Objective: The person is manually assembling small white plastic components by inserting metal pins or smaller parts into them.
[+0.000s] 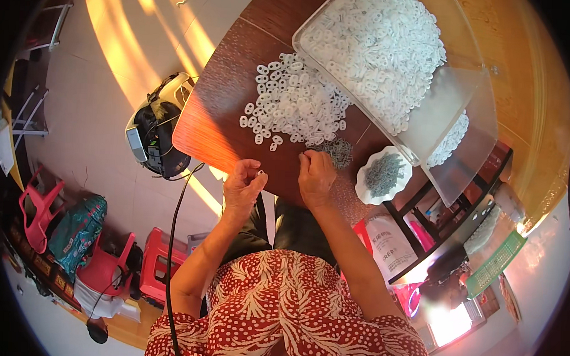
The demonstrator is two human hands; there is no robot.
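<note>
My left hand (pixel 241 188) is closed in a pinch on a small white plastic piece with holes (pixel 260 173), held just off the table's near edge. My right hand (pixel 317 177) has its fingers drawn together beside a heap of small thin grey pieces (pixel 342 153). Whatever those fingertips hold, if anything, is too small to make out. Ahead of both hands, many white oval pieces, each with two holes, lie in a loose pile (pixel 298 102) on the dark wooden table (pixel 229 69). A white scalloped bowl (pixel 364 189) of similar grey pieces stands right of my right hand.
A large clear plastic bin (pixel 448 99), heaped with white pieces, lies tilted at the far right. Below it is a dark rack (pixel 415 236) with a white sack (pixel 388 241). A black cable (pixel 171 249) runs past my left arm. Red plastic stools (pixel 159 261) stand on the left.
</note>
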